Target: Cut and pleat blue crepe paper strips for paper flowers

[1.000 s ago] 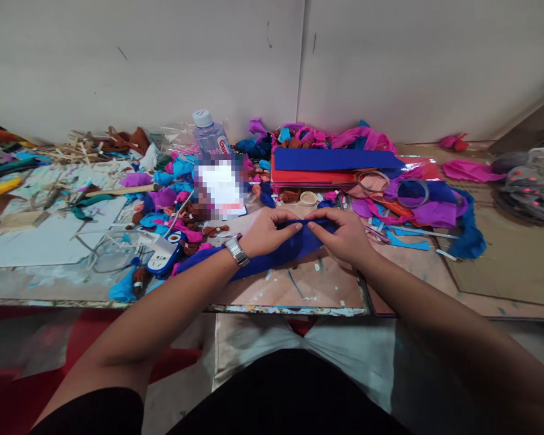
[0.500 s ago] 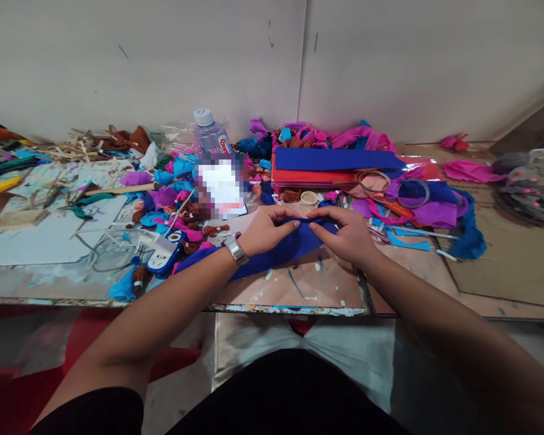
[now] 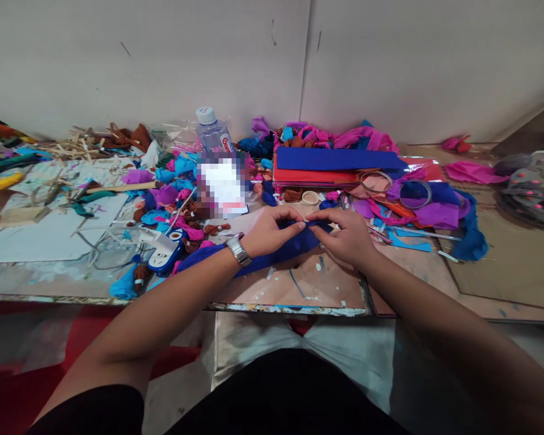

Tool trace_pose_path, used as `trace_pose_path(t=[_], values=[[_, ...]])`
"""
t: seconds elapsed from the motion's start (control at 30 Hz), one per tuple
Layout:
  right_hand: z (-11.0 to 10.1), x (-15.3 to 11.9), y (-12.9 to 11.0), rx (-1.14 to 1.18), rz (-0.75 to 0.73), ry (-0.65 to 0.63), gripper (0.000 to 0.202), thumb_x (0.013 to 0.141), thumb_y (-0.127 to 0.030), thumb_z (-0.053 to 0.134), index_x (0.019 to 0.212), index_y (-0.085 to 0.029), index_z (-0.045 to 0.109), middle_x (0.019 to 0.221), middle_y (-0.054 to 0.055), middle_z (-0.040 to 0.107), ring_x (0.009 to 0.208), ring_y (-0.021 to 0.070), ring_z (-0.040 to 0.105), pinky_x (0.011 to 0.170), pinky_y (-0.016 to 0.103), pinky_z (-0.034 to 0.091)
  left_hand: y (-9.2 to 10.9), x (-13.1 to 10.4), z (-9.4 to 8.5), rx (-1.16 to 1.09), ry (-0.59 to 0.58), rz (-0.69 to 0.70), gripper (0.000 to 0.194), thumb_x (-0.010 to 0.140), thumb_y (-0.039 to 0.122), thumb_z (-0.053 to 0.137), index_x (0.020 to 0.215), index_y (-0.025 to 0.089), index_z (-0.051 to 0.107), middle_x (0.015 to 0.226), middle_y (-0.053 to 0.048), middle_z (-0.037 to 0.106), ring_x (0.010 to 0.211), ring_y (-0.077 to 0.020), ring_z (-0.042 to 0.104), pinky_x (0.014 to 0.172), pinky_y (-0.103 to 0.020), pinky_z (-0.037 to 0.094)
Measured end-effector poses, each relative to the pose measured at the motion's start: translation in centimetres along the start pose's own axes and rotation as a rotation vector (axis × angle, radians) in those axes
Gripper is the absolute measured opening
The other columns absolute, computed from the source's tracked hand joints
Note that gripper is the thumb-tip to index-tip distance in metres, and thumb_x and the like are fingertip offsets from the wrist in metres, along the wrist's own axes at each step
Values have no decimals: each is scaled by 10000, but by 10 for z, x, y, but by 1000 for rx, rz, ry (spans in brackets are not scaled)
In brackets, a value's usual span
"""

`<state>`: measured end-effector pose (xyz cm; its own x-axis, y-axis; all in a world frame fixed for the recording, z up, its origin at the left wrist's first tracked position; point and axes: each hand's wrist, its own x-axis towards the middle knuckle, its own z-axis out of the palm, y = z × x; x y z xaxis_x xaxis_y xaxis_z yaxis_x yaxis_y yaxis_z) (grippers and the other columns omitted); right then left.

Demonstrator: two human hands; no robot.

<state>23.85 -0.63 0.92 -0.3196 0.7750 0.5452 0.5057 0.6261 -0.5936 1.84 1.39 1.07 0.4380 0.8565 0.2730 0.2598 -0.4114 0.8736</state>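
A long strip of dark blue crepe paper lies slantwise over the front of the table, its upper right edge pinched and gathered. My left hand, with a metal watch at the wrist, holds that edge between thumb and fingers. Close beside it, my right hand grips the same edge from the right, fingertips nearly meeting the left ones. Part of the strip's left end is hidden under my left forearm. Behind the hands sit a roll of pale tape and a phone with a blurred screen.
A blue-and-white power strip with a white cable lies left. Crumpled coloured paper surrounds it. A clear bottle stands behind the phone. Flat blue paper tops a red stack. Clear tape rings and cardboard are at right.
My fingers have shifted slightly along the gathered edge, and less of the blue strip shows spread flat below them. The view has moved a little.
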Motion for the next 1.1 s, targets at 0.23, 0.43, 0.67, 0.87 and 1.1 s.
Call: trace_pose_path(t=[0.23,0.43,0.67,0.87,1.1], values=[[-3,-1,4,-111,-130,-57,134,938,-232,663,1032,-246,757,982,43,794,892,209,739,848,338,558,-4,0,0,-18,-25,-34,307,895,445,693,900,142,740,833,-44,725,744,-144,602,714,-268,465],[-4,-1,4,-133,-133,-98,159,947,-242,638,1044,-249,763,1000,56,796,912,225,732,856,365,553,-5,1,1,29,-48,-13,312,917,441,672,895,142,760,813,-42,737,733,-146,611,709,-274,465],[-4,-2,3,-128,-129,-80,135,921,-236,662,993,-251,775,961,50,798,888,224,732,845,355,545,-2,-1,3,96,-41,39,287,951,411,638,916,152,756,834,-34,742,749,-141,619,734,-274,464],[-1,-2,0,16,49,-68,85,869,-211,696,903,-217,774,849,19,780,729,174,693,712,301,513,3,-9,6,291,19,149,235,978,369,596,965,178,731,893,-41,755,803,-161,665,777,-295,481],[3,-2,-3,128,187,-37,86,839,-213,692,875,-199,769,787,1,752,705,162,656,671,284,485,0,-12,9,471,62,265,242,1007,372,559,1036,192,718,956,-66,770,871,-195,694,840,-326,499]])
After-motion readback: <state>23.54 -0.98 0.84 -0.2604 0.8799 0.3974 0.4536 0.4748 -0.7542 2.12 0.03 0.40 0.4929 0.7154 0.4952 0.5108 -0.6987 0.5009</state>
